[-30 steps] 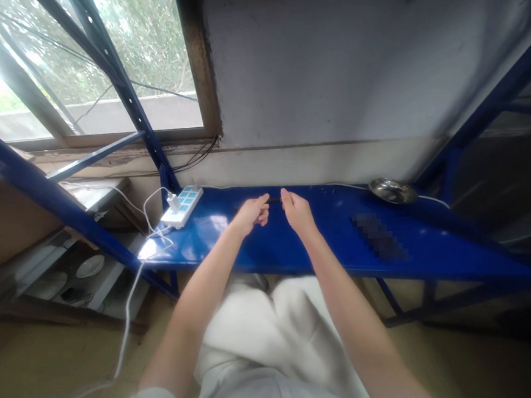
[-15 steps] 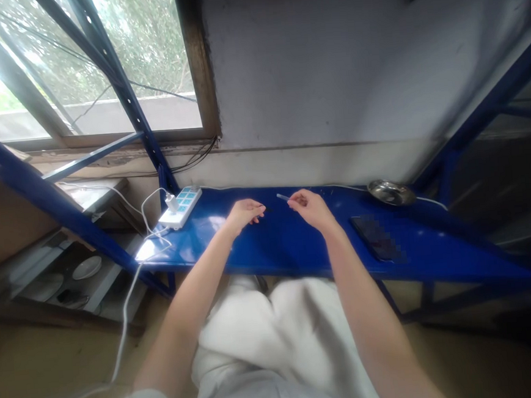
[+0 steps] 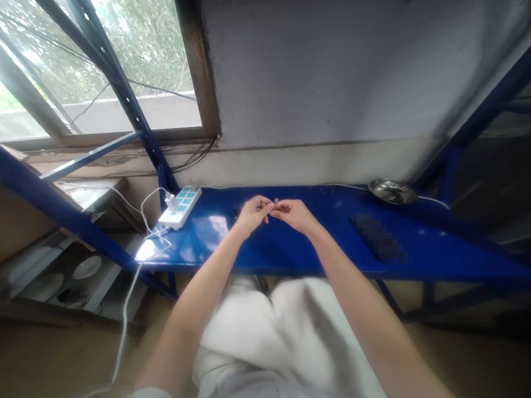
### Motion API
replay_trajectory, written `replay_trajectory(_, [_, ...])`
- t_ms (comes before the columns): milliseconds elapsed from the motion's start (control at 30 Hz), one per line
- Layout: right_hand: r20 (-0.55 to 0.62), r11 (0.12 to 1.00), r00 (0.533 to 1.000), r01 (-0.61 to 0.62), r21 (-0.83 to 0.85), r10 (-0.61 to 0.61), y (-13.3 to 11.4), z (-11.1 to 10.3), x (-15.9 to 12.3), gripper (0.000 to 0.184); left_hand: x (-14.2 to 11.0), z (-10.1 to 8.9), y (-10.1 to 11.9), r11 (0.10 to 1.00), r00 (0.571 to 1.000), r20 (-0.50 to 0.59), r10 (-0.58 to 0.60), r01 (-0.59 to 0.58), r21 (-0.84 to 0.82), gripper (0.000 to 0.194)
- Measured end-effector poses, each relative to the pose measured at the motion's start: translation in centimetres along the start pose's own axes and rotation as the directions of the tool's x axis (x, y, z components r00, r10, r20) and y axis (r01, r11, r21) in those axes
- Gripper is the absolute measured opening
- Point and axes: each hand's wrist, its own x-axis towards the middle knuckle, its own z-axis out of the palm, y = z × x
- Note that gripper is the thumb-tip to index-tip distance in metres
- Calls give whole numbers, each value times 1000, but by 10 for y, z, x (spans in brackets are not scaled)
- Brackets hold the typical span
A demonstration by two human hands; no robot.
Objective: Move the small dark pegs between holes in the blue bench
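Above the middle of the blue table [image 3: 278, 247], my left hand [image 3: 254, 214] and my right hand [image 3: 295, 214] meet at the fingertips. The right one pinches a small pale, translucent stick [image 3: 275, 200]; only its tip shows, and fingers cover the rest. Thumb and fingers of the left are closed too, but what they hold is too small to make out. Just left of that hand, a small dark object [image 3: 236, 213] peeks out, its kind unclear.
A white power strip [image 3: 179, 211] with a plugged-in cable stands at the table's left end. On the right are a shiny metal bowl [image 3: 391, 191] and a dark, flat, pixelated object [image 3: 379, 239]. Blue frame posts [image 3: 141, 104] rise at the left.
My hands have come together from a gap apart, the right moving left and the left slightly right. The pale stick, plainly visible before, is now mostly hidden by fingers.
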Motion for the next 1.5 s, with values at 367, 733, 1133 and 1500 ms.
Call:
replay_trajectory(367, [53,996,997,-46,-72,50,7,-20,12,28,3,16,-28,993,985,-126,121,-120,16,16])
replay_trajectory(733, [-358,918,917,-282,-279,173,106,-45,51,15,-13,13,-103,984,945,-320,-68,117,134,29])
replay_trajectory(1133, [-316,805,911,-389,-449,265,150,-16,70,13,-17,12,-109,983,944,-314,-105,146,107,32])
replay_trajectory(1500, [-188,791,930,-367,-490,316,166,-24,81,11,-18,12,-109,976,943,-314,-110,162,144,32])
